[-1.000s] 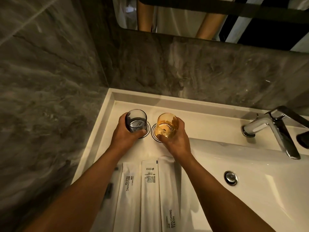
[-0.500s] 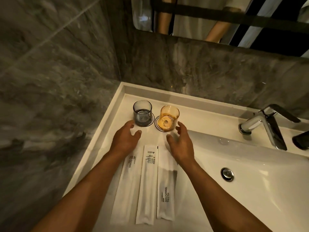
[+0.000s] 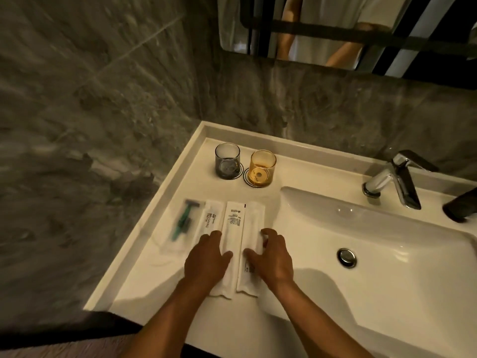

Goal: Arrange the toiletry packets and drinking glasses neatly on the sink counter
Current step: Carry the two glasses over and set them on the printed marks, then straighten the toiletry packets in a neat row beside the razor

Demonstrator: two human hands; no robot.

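Observation:
A grey glass [image 3: 227, 160] and an amber glass [image 3: 262, 167] stand upright side by side on round coasters at the back of the white counter [image 3: 296, 174]. Nearer to me lie white toiletry packets in a row: a clear razor packet [image 3: 180, 223], a "brushing teeth" packet [image 3: 210, 218], a middle packet [image 3: 233, 226] and a right packet [image 3: 254, 220]. My left hand [image 3: 206, 257] rests flat on the packets' near left part, fingers spread. My right hand [image 3: 271, 254] lies on the right packet, fingers apart. Neither hand grips anything.
The sink basin [image 3: 387, 254] with its drain [image 3: 347, 257] opens to the right, a chrome faucet [image 3: 395, 179] behind it. A dark object [image 3: 462, 205] sits at the far right edge. Marble walls close off the left and back; a mirror [image 3: 335, 29] hangs above.
Both hands let go of the two glasses and drew back toward me onto the packets. The glasses stay on their coasters. The camera pulled back, showing the razor packet.

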